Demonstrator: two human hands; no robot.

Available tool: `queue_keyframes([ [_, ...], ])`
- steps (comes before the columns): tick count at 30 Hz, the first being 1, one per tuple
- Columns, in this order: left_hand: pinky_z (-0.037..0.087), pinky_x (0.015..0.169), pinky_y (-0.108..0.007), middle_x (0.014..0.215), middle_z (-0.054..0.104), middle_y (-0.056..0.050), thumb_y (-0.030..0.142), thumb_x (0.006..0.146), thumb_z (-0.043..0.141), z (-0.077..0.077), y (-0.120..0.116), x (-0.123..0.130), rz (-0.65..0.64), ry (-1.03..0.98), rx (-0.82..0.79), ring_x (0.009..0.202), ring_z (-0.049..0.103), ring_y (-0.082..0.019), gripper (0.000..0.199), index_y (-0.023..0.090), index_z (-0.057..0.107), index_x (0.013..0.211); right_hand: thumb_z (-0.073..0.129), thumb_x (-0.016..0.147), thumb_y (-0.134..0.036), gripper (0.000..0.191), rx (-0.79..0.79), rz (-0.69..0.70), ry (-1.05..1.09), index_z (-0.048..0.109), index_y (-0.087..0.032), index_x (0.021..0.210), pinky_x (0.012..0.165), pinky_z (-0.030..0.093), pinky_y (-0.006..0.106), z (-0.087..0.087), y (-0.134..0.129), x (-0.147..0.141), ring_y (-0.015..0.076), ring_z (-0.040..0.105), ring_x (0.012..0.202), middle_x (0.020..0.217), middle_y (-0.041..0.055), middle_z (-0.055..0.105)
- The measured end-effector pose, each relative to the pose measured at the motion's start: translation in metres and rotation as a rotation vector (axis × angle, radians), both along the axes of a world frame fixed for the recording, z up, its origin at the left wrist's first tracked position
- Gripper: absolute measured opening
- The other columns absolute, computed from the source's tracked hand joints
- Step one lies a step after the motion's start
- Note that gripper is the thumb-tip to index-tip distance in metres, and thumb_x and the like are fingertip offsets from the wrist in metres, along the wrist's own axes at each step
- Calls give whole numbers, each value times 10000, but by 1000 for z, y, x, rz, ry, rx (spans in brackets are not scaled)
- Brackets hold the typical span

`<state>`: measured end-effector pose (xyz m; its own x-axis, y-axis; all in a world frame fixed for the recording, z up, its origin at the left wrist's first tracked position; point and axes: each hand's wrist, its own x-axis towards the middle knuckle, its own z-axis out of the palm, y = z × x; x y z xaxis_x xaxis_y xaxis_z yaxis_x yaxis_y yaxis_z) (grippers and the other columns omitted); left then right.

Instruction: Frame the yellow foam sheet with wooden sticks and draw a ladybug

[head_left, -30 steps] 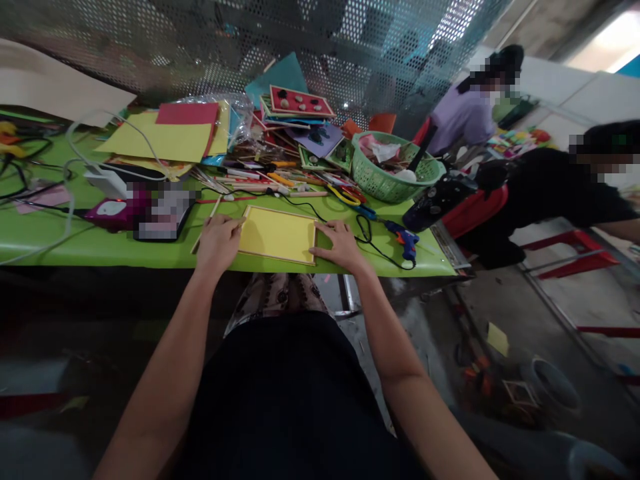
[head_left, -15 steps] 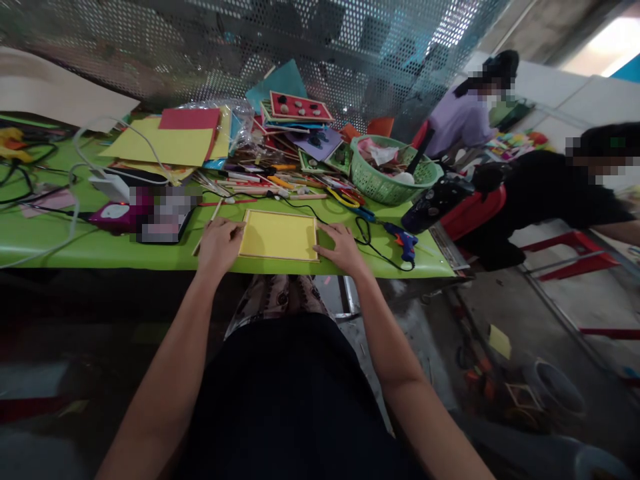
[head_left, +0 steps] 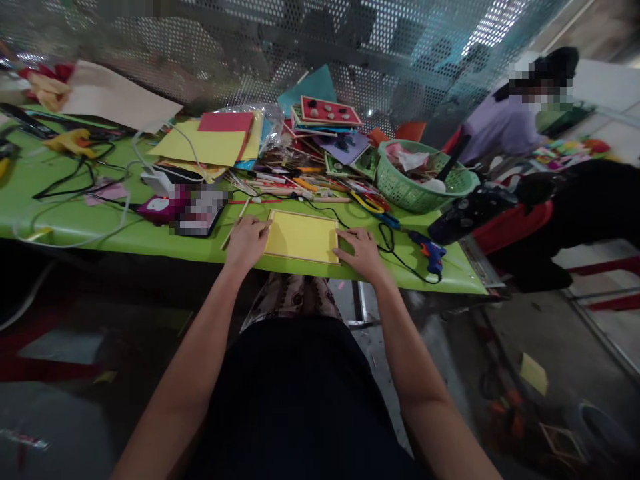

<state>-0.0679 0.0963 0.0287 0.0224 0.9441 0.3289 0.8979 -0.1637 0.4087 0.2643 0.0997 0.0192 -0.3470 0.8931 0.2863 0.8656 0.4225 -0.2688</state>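
The person works bare-handed at a green-covered table point(head_left: 150, 240). Between the two hands lies a yellow rectangular card panel point(head_left: 303, 235), flat on the cover near its front edge, with thin strips along its borders. The left hand point(head_left: 246, 243) is half curled, with its fingertips at the panel's left short edge; because of blur and the small view, one cannot tell whether it pinches the strip or only presses it. The right hand point(head_left: 361, 253) is loosely open, thumb and forefinger spread against the opposite short edge, not closed around anything.

Just left of the left hand lies a loose thin stick point(head_left: 236, 223). To the right of the right hand rests a blue glue gun point(head_left: 434, 257), and beyond that hand stands a green perforated basket point(head_left: 425, 177).

The step in hand seems to be steadying or aligning the bordered panel. Any next move probably calls for light, even pressure from both sides, so that the strips stay straight.
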Motion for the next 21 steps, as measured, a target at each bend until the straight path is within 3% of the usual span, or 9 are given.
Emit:
queue_keyframes([
  [7,429,1187,-464,1109,736,-129,208,993,537,3,-2,2,-3,31,-3,1200,657,-309,414,210,755,1345,584,1020,-498,545,16,-9,35,656,-224,1485,1106,449,539,-1,0,1,369,609,1296,1354,169,697],
  [12,444,1171,-479,1109,717,-147,240,985,533,4,-1,2,4,44,-8,1169,659,-329,391,195,793,1273,622,1001,-461,508,9,0,31,674,-250,1461,1103,447,520,0,1,0,349,600,1300,1353,157,697],
  [21,405,1211,-478,1144,735,-144,258,994,513,1,1,0,5,51,-14,1219,644,-322,411,187,761,1313,650,987,-402,496,-6,-3,45,676,-229,1451,1119,436,520,2,-3,-1,342,599,1294,1362,156,692],
])
